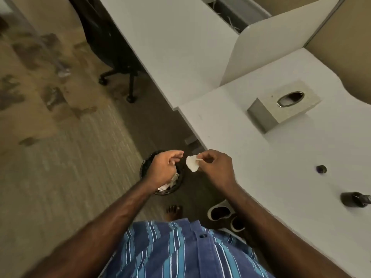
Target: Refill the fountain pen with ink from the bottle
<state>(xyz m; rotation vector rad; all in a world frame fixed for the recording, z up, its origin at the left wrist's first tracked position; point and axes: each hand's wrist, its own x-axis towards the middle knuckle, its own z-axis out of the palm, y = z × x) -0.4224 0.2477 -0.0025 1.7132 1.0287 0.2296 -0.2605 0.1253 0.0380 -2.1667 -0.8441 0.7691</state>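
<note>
I stand beside a white desk (281, 157). My right hand (216, 167) pinches a small crumpled white tissue piece (192, 163) off the desk's edge, over the floor. My left hand (164, 169) hovers above a black waste bin (163, 175) with its fingers curled and nothing visible in them. A dark ink bottle (354, 199) lies or stands at the desk's right edge, partly cut off. A small dark cap (321, 169) sits on the desk beyond it. No fountain pen is visible.
A tissue box (285, 105) with a metal oval opening sits on the desk. The bin holds crumpled white paper. Slippers (219, 212) lie under the desk near my bare foot. An office chair base (120, 77) stands on the carpet to the left.
</note>
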